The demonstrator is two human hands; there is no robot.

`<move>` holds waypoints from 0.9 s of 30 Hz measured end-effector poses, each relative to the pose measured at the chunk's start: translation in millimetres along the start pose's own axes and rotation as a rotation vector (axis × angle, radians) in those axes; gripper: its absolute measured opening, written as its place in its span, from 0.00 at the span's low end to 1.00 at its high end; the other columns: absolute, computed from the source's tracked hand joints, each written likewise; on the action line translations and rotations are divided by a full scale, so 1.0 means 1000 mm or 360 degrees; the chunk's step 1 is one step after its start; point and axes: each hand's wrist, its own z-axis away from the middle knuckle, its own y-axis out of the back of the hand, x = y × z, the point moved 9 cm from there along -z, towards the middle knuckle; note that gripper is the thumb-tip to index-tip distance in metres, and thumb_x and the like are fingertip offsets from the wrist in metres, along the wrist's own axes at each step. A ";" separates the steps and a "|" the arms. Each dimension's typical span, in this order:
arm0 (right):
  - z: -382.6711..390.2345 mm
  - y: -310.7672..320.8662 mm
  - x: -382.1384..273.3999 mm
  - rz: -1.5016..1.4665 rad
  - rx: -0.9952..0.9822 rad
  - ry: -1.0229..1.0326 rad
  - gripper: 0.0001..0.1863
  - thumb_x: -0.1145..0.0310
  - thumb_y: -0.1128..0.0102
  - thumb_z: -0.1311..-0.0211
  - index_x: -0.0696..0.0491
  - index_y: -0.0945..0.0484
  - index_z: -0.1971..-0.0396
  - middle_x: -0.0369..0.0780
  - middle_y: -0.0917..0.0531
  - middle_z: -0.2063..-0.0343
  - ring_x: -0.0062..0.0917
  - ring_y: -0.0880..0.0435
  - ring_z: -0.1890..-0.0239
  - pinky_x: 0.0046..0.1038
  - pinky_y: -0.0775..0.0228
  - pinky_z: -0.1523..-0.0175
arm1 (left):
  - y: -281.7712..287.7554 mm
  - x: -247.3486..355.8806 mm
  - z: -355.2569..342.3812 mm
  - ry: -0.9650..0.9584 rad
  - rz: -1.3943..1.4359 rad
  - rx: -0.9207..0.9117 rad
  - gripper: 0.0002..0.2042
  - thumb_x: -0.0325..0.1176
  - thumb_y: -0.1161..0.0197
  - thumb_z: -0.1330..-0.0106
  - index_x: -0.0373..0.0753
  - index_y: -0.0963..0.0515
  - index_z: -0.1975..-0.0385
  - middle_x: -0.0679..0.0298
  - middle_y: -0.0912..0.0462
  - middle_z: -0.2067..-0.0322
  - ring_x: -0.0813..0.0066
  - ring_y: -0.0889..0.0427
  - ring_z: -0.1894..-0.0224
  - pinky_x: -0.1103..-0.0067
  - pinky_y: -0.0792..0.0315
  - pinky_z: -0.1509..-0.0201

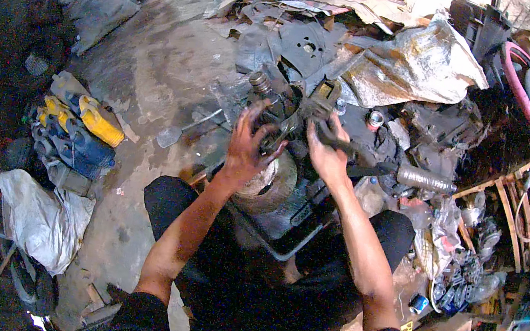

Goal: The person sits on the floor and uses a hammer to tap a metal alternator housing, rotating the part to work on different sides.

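between left fingers (244, 121) and right fingers (313, 138), dark metal part (300, 114), touching the latter

Reaches forward with both arms, bare below short black sleeves (143, 315), between a left knee (166, 204) and a right knee (393, 234) set wide apart. Slants the left forearm (192, 230) inward and the right forearm (361, 241) likewise, narrowing toward the front. Turns the left hand (247, 146) back-up, with its fingers (244, 118) parted and loosely bent and the thumb out toward the right. Bends the fingers of the right hand (329, 154) in a grip, thumb on the inner side, wrist nearly in line with the forearm. Holds the two hands near each other, not touching.
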 end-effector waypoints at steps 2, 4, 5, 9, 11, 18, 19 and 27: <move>0.011 -0.004 -0.006 -0.0024 -0.0036 -0.0057 0.10 0.67 0.39 0.44 0.56 0.27 0.66 0.48 0.19 0.71 0.44 0.19 0.65 0.37 0.27 0.60 | 0.004 0.000 0.010 -0.0056 -0.0091 0.0034 0.21 0.35 0.27 0.53 0.40 0.28 0.60 0.51 0.34 0.41 0.45 0.35 0.41 0.56 0.41 0.38; 0.012 -0.001 -0.004 0.0111 0.0036 0.0007 0.10 0.67 0.39 0.43 0.56 0.27 0.67 0.48 0.19 0.71 0.44 0.18 0.67 0.36 0.27 0.61 | 0.012 0.003 0.010 0.0038 -0.0157 0.0085 0.17 0.35 0.27 0.53 0.42 0.24 0.65 0.54 0.33 0.41 0.48 0.35 0.40 0.58 0.41 0.38; 0.012 0.000 0.003 0.0101 -0.0010 -0.0075 0.10 0.67 0.39 0.43 0.56 0.27 0.67 0.47 0.19 0.72 0.44 0.18 0.67 0.36 0.27 0.61 | 0.014 0.007 0.007 0.0037 -0.0189 0.0064 0.16 0.36 0.27 0.53 0.42 0.24 0.66 0.55 0.33 0.40 0.49 0.35 0.40 0.58 0.41 0.38; 0.008 0.000 0.003 0.0095 0.0015 -0.0105 0.10 0.68 0.40 0.43 0.58 0.26 0.65 0.46 0.17 0.71 0.43 0.17 0.68 0.35 0.26 0.62 | 0.017 0.009 0.007 0.0065 -0.0148 -0.0057 0.14 0.37 0.28 0.53 0.43 0.21 0.66 0.57 0.36 0.38 0.49 0.39 0.38 0.58 0.44 0.36; 0.010 -0.002 0.007 0.0076 0.0020 -0.0103 0.11 0.67 0.40 0.42 0.58 0.26 0.64 0.46 0.17 0.70 0.43 0.17 0.68 0.35 0.26 0.61 | 0.017 0.009 0.003 0.0119 -0.0163 -0.0140 0.14 0.37 0.28 0.53 0.43 0.20 0.66 0.56 0.38 0.38 0.48 0.41 0.38 0.58 0.45 0.36; 0.014 -0.002 0.015 0.0310 0.0083 -0.0014 0.10 0.68 0.40 0.42 0.56 0.27 0.64 0.47 0.17 0.70 0.42 0.18 0.69 0.36 0.27 0.61 | 0.007 -0.002 0.006 0.0321 0.0001 -0.0209 0.13 0.34 0.30 0.50 0.39 0.21 0.65 0.52 0.42 0.37 0.48 0.46 0.36 0.59 0.48 0.34; 0.015 -0.003 0.012 0.0183 0.0047 -0.0107 0.10 0.68 0.40 0.42 0.56 0.27 0.64 0.47 0.18 0.70 0.42 0.18 0.69 0.36 0.27 0.61 | 0.006 -0.003 0.007 0.0326 0.0022 -0.0205 0.13 0.33 0.31 0.50 0.39 0.21 0.65 0.52 0.42 0.37 0.48 0.47 0.36 0.59 0.48 0.34; 0.007 -0.004 0.004 0.0055 0.0115 -0.0207 0.08 0.71 0.39 0.44 0.55 0.25 0.65 0.44 0.18 0.69 0.33 0.17 0.65 0.31 0.27 0.60 | 0.011 0.011 0.007 0.0180 -0.0032 -0.0107 0.10 0.32 0.34 0.45 0.40 0.21 0.63 0.58 0.35 0.40 0.52 0.39 0.39 0.60 0.46 0.35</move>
